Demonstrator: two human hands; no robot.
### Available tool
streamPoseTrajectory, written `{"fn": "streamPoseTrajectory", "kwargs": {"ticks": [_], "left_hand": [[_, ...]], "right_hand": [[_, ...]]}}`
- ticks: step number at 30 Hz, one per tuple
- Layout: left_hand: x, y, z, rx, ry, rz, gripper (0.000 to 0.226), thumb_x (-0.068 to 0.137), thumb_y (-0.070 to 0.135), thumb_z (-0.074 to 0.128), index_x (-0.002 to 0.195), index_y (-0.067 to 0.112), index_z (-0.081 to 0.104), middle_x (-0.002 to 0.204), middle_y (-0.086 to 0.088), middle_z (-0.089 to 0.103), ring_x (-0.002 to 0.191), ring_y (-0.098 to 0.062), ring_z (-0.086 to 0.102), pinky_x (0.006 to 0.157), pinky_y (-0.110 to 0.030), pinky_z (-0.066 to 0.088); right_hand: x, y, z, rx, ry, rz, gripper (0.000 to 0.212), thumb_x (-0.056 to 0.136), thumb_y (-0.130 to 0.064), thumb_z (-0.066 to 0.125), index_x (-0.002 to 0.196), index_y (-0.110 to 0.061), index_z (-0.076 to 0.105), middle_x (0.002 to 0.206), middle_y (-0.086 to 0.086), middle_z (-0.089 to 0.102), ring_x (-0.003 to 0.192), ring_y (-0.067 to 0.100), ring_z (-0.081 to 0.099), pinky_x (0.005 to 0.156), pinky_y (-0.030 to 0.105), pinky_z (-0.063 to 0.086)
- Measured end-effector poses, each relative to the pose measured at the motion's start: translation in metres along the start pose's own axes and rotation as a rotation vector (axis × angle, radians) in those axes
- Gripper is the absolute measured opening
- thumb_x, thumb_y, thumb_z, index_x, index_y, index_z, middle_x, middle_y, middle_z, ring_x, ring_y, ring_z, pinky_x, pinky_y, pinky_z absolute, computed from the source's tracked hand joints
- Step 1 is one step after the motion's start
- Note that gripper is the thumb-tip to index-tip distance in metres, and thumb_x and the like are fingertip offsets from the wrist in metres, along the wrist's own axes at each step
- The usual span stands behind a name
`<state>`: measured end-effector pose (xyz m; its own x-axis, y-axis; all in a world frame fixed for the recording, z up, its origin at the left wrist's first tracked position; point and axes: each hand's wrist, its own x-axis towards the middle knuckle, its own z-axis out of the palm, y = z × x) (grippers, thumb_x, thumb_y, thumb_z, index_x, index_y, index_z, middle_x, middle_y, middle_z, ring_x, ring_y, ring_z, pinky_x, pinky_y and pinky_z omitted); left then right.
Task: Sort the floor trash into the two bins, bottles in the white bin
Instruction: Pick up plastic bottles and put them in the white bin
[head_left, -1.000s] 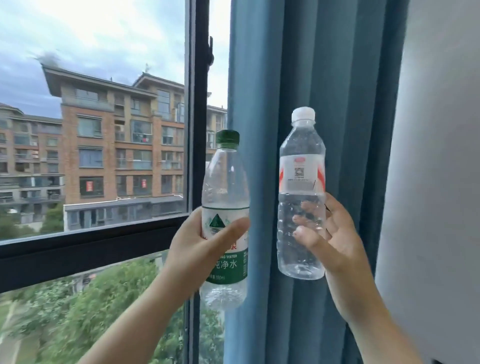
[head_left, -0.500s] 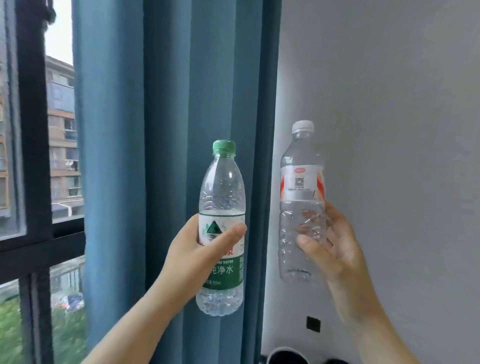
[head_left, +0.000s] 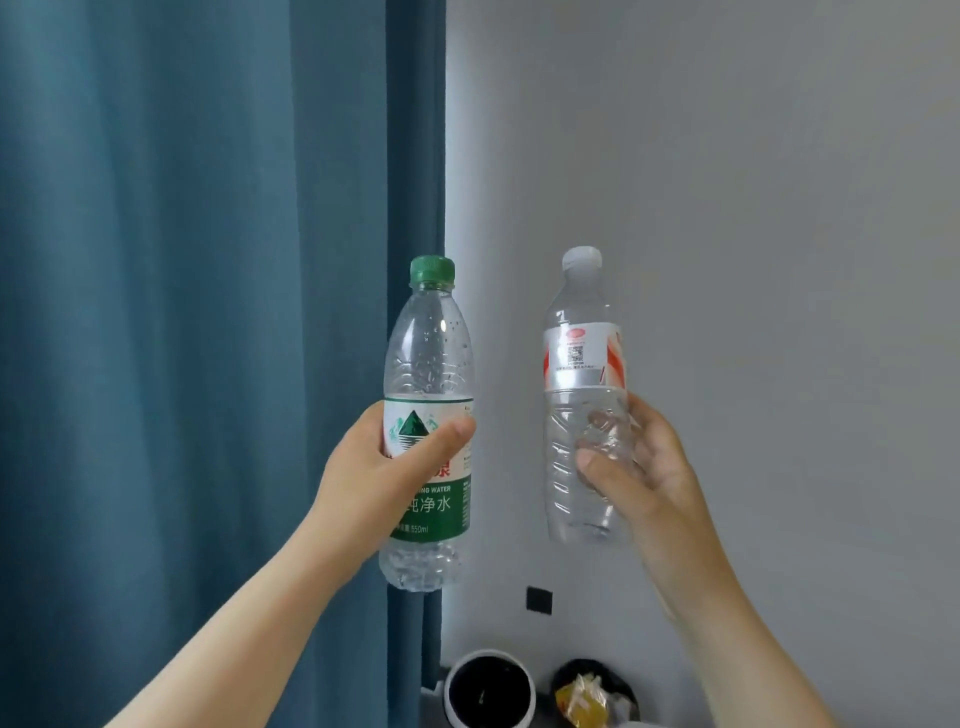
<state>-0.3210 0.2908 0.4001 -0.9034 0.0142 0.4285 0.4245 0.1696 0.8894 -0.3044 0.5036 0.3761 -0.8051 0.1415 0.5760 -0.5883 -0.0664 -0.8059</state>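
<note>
Clear plastic in both hands: the left hand is wrapped around the label of the green-capped bottle, thumb across the front, and the right hand closes its fingers about the ribbed lower half of the white-capped bottle. Both bottles stand upright, held high at arm's length and well apart, probably to carry them together toward the bins. Low in view, the white bin sits just beside the black bin, which already holds some yellow wrapper; the white bin's dark inside shows no contents that I can make out. Behind the arms hangs a blue curtain against a plain grey wall with a small dark socket. No floor shows, so any remaining trash cannot be judged.
</note>
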Motion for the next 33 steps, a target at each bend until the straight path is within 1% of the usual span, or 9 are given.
{"fn": "streamPoseTrajectory", "kwargs": {"ticks": [3, 8, 14, 17, 21, 25, 26, 29, 33], "left_hand": [[0.022, -0.022, 0.029, 0.007, -0.037, -0.033, 0.057, 0.058, 0.066, 0.069, 0.102, 0.031, 0.063, 0.094, 0.009, 0.074, 0.085, -0.009, 0.071, 0.082, -0.038, 0.057], [0.063, -0.072, 0.067, 0.018, -0.089, -0.112, 0.051, 0.064, 0.063, 0.072, 0.103, 0.031, 0.062, 0.095, 0.008, 0.074, 0.086, -0.011, 0.071, 0.084, -0.04, 0.057], [0.121, -0.145, 0.097, -0.009, -0.112, -0.233, 0.056, 0.057, 0.062, 0.068, 0.103, 0.03, 0.063, 0.094, 0.007, 0.074, 0.087, -0.013, 0.071, 0.082, -0.037, 0.056], [0.149, -0.185, 0.103, -0.018, -0.132, -0.322, 0.059, 0.056, 0.063, 0.067, 0.104, 0.03, 0.063, 0.094, 0.007, 0.074, 0.087, -0.012, 0.071, 0.083, -0.038, 0.057], [0.181, -0.239, 0.115, -0.037, -0.16, -0.439, 0.053, 0.063, 0.06, 0.074, 0.104, 0.028, 0.064, 0.093, 0.005, 0.075, 0.087, -0.016, 0.072, 0.084, -0.042, 0.057], [0.208, -0.285, 0.133, -0.034, -0.163, -0.526, 0.056, 0.061, 0.06, 0.077, 0.104, 0.026, 0.065, 0.093, 0.003, 0.075, 0.085, -0.017, 0.072, 0.082, -0.042, 0.058], [0.215, -0.296, 0.139, -0.032, -0.164, -0.548, 0.055, 0.061, 0.059, 0.077, 0.103, 0.026, 0.065, 0.092, 0.003, 0.075, 0.085, -0.017, 0.072, 0.082, -0.042, 0.058], [0.237, -0.328, 0.156, -0.01, -0.155, -0.604, 0.049, 0.067, 0.055, 0.076, 0.103, 0.023, 0.064, 0.092, 0.0, 0.074, 0.084, -0.02, 0.072, 0.08, -0.042, 0.059], [0.263, -0.368, 0.18, 0.053, -0.119, -0.677, 0.053, 0.063, 0.057, 0.075, 0.1, 0.021, 0.062, 0.09, -0.003, 0.074, 0.082, -0.021, 0.072, 0.08, -0.044, 0.059]], "right_hand": [[0.015, 0.025, -0.023, -0.039, 0.029, 0.04, 0.065, 0.072, -0.027, 0.068, 0.133, -0.035, 0.047, 0.125, -0.009, 0.063, 0.111, 0.009, 0.063, 0.08, 0.022, 0.054], [0.039, 0.076, -0.051, -0.079, 0.057, 0.14, 0.061, 0.073, -0.028, 0.071, 0.129, -0.038, 0.049, 0.12, -0.014, 0.065, 0.108, 0.003, 0.063, 0.079, 0.022, 0.052], [0.086, 0.154, -0.07, -0.16, 0.09, 0.277, 0.055, 0.082, -0.015, 0.073, 0.128, -0.034, 0.05, 0.118, -0.009, 0.065, 0.101, 0.006, 0.066, 0.085, 0.029, 0.052], [0.108, 0.193, -0.074, -0.184, 0.092, 0.369, 0.053, 0.086, -0.012, 0.067, 0.132, -0.031, 0.048, 0.12, -0.006, 0.063, 0.101, 0.008, 0.066, 0.076, 0.022, 0.052], [0.129, 0.241, -0.079, -0.235, 0.088, 0.487, 0.054, 0.086, -0.017, 0.067, 0.133, -0.032, 0.045, 0.12, -0.007, 0.061, 0.102, 0.008, 0.063, 0.072, 0.019, 0.049], [0.149, 0.289, -0.09, -0.253, 0.092, 0.613, 0.054, 0.087, -0.015, 0.066, 0.134, -0.031, 0.044, 0.12, -0.007, 0.059, 0.099, 0.006, 0.062, 0.056, 0.012, 0.05], [0.154, 0.301, -0.093, -0.26, 0.087, 0.643, 0.055, 0.087, -0.016, 0.066, 0.135, -0.03, 0.044, 0.121, -0.006, 0.058, 0.101, 0.008, 0.062, 0.056, 0.013, 0.051], [0.172, 0.338, -0.105, -0.272, 0.067, 0.715, 0.054, 0.087, -0.018, 0.067, 0.135, -0.031, 0.044, 0.123, -0.006, 0.058, 0.106, 0.015, 0.062, 0.071, 0.024, 0.055], [0.196, 0.39, -0.124, -0.264, 0.051, 0.796, 0.049, 0.086, -0.02, 0.068, 0.126, -0.035, 0.045, 0.122, -0.006, 0.058, 0.106, 0.017, 0.063, 0.088, 0.039, 0.055]]}}
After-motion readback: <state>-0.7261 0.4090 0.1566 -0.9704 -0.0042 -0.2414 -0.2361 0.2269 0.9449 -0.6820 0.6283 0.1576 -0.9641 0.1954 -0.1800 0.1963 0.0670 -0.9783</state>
